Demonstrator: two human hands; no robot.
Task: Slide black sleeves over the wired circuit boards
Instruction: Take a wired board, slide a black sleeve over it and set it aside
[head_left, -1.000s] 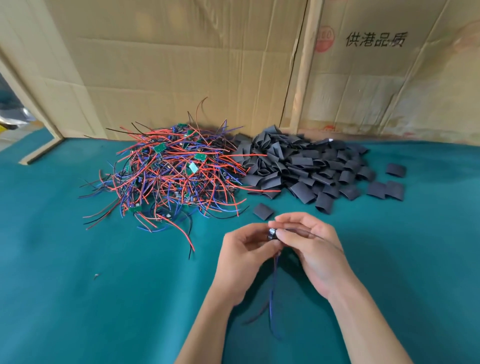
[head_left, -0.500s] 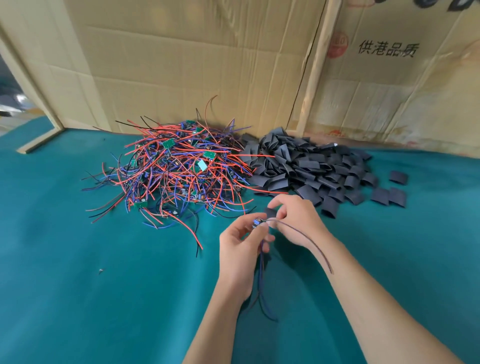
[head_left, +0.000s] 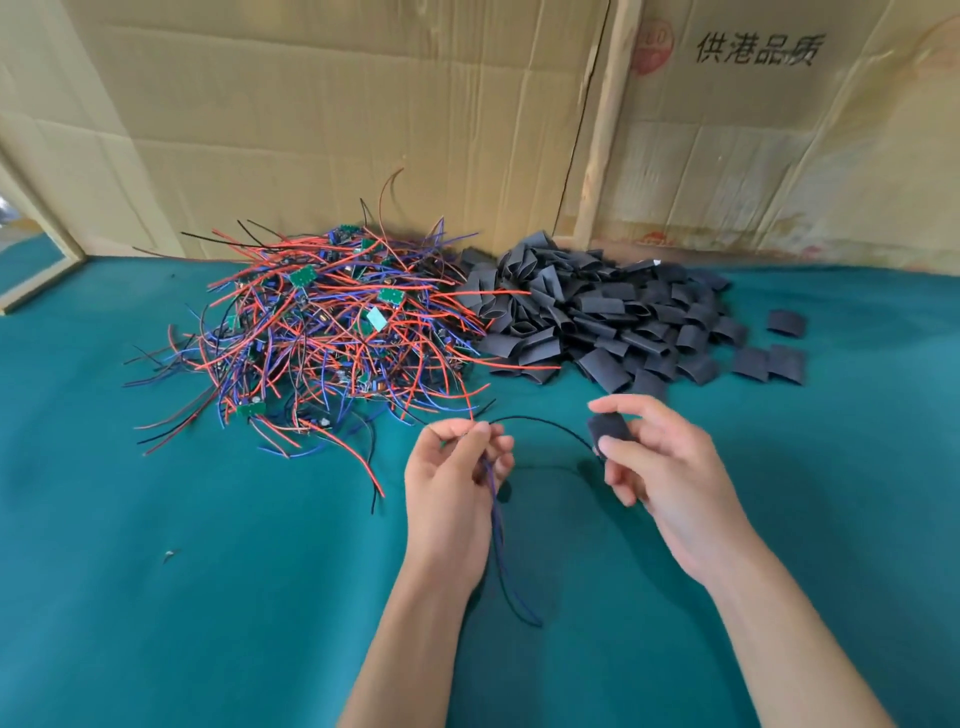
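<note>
A: On the green counter (head_left: 156, 597), from the head view, we see two heaps at the back: a tangle of wired circuit boards (head_left: 332, 338) with red, blue and black leads, and just beside it, on the right, a pile of black sleeves (head_left: 597, 317). A few loose sleeves (head_left: 769, 358) lie a little apart at the right edge of that pile.

B: And our hands?

A: Our right hand (head_left: 660, 467) pinches one black sleeve (head_left: 608, 428) between thumb and fingers, in front of the pile. A thin black wire (head_left: 540, 423) arcs from it over to our left hand (head_left: 452, 478), whose fingertips pinch the wire bundle (head_left: 498, 540); the blue and dark leads hang down from there towards us.

B: Is the board inside that sleeve?

A: We cannot tell; no bare board shows between our hands, so we judge it is covered or nearly so.

B: How far along are we, then?

A: Barely begun, we reckon. The tangle is large, the sleeve pile is large, and no stack of finished pieces is in view. This one piece looks close to done; nearly everything else is left.
</note>
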